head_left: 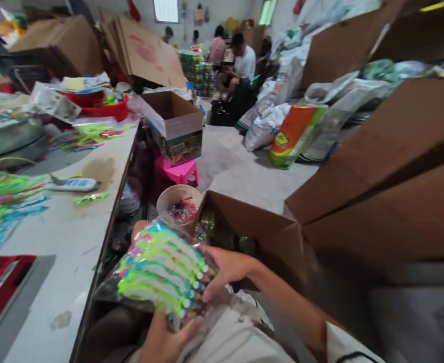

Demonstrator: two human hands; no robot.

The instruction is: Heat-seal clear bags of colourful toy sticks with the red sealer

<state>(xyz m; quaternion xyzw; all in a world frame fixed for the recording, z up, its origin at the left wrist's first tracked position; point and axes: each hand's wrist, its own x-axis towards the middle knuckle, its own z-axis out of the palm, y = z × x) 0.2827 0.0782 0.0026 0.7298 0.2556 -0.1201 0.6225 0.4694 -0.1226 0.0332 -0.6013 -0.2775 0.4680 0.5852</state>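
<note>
A clear plastic bag (165,267) packed with rows of small neon green, blue and pink pieces is held over the lap. What kind of pieces they are, I cannot make out. My left hand (169,335) grips the bag's near lower edge, thumb on the packed ends. From the right, my right hand (225,269) closes around its other side, fingers on top and thumb along the ends. Just beyond the bag stands an open cardboard box (260,232) with colourful packed items inside. Beside that box is a round tub (176,196) holding reddish pieces.
On the left, a white table (66,262) carries loose neon strips (6,201), a pale handheld tool (72,185) and a red basin (108,107). An open box (176,126) rests on a pink stool (180,171). Large cardboard sheets (388,151) crowd the right. People (242,60) sit farther back.
</note>
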